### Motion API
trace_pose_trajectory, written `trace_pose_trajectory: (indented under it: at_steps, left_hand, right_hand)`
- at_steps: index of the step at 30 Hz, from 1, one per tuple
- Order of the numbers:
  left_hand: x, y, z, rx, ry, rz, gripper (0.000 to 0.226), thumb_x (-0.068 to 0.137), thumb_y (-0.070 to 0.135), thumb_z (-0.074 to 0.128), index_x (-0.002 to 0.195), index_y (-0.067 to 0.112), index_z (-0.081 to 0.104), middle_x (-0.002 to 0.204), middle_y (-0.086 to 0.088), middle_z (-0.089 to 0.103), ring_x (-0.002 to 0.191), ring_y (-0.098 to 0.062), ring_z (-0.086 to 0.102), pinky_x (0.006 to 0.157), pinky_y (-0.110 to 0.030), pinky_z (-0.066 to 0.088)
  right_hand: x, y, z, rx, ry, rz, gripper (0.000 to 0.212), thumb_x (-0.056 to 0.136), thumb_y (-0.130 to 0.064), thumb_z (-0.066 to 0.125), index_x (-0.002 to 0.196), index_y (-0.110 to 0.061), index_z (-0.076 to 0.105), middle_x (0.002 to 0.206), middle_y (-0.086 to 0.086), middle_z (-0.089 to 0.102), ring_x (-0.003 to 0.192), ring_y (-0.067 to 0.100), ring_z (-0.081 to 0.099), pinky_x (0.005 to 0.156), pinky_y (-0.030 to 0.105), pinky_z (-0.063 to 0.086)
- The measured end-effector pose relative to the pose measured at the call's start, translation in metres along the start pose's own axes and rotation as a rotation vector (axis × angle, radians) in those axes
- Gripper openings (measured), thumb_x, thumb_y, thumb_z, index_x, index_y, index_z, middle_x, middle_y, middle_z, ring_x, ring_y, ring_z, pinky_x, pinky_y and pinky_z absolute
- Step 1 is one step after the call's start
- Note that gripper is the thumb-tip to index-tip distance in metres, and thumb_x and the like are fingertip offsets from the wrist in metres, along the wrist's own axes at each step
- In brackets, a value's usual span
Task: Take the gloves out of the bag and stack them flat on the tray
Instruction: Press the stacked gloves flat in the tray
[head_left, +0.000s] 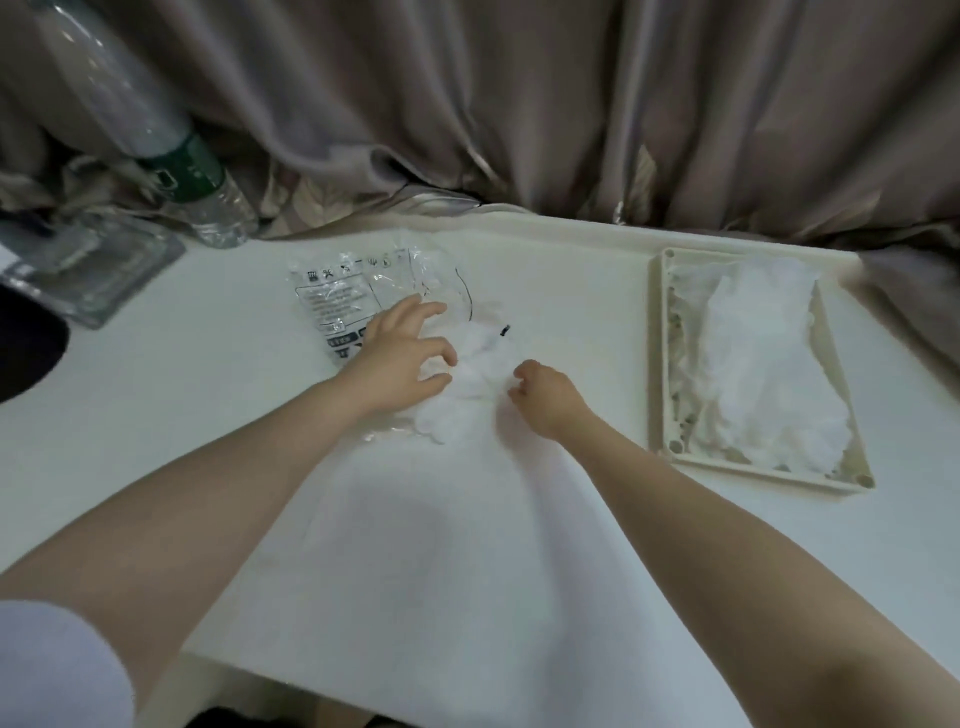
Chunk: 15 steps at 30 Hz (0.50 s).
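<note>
Bottle (156, 130): a clear plastic one with a green label, tilted, far to the left of the left hand and beyond it, against the curtain (571, 104).
Clear box (83, 265): flat on the table (260, 441), left of the left hand and just in front of the bottle's base.
Bag (353, 296): clear plastic with black print, lying flat on the table; its printed end sticks out to the left and beyond the left hand, and its near part runs under that hand.
Left hand (400, 358): palm down on the bag, fingers spread and bent, fingertips touching the white gloves; it presses on bag and gloves rather than closing round either.
Gloves at the bag (467, 384): a crumpled white bunch lying between the two hands, at the mouth of the bag (how much of it is still inside the plastic I cannot tell).
Right hand (545, 395): knuckles up, fingers curled, pinching the right edge of the white bunch.
Tray (670, 374): a pale rectangular one, to the right of the right hand and apart from it, flat on the table.
Gloves on the tray (763, 364): a white heap that fills most of the tray, rumpled at the edges.
</note>
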<state>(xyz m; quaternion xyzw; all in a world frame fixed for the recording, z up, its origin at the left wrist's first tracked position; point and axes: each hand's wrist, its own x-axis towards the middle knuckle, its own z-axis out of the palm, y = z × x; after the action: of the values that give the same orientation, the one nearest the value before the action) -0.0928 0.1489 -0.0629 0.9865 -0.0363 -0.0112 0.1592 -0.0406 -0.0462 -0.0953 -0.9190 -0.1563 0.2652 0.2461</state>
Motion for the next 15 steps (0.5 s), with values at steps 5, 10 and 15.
trace_pose_trajectory:
  at_steps: [5, 10, 15]
  left_hand:
    - [0.000, -0.001, 0.010, 0.030, -0.002, 0.063, 0.040, 0.086, 0.030, 0.065, 0.123, 0.016, 0.057, 0.136, -0.001, 0.046, 0.130, -0.024, 0.033, 0.104, -0.032, 0.021]
    - [0.001, -0.001, 0.027, 0.102, -0.177, 0.111, 0.055, 0.088, 0.041, 0.060, 0.137, 0.021, 0.043, 0.141, 0.002, 0.038, 0.127, -0.020, 0.037, 0.100, -0.030, 0.025]
    - [0.001, -0.003, 0.042, 0.248, -0.207, 0.043, 0.053, 0.090, 0.039, 0.055, 0.137, 0.020, 0.038, 0.140, 0.000, 0.039, 0.128, -0.021, 0.037, 0.100, -0.031, 0.025]
  right_hand:
    - [0.011, -0.006, 0.024, 0.035, 0.054, 0.092, 0.042, 0.092, -0.020, 0.053, 0.131, -0.008, 0.044, 0.121, 0.014, 0.053, 0.114, 0.031, 0.050, 0.090, 0.040, 0.045]
    - [0.013, -0.007, 0.035, -0.110, 0.124, 0.082, 0.028, 0.092, -0.015, 0.045, 0.066, -0.018, 0.035, 0.084, 0.006, 0.046, 0.083, 0.025, 0.044, 0.059, 0.030, 0.031]
    - [-0.002, -0.008, 0.016, 0.220, 0.290, -0.020, 0.027, 0.090, -0.015, 0.054, 0.067, -0.013, 0.043, 0.071, -0.001, 0.044, 0.066, 0.017, 0.040, 0.055, 0.026, 0.029]
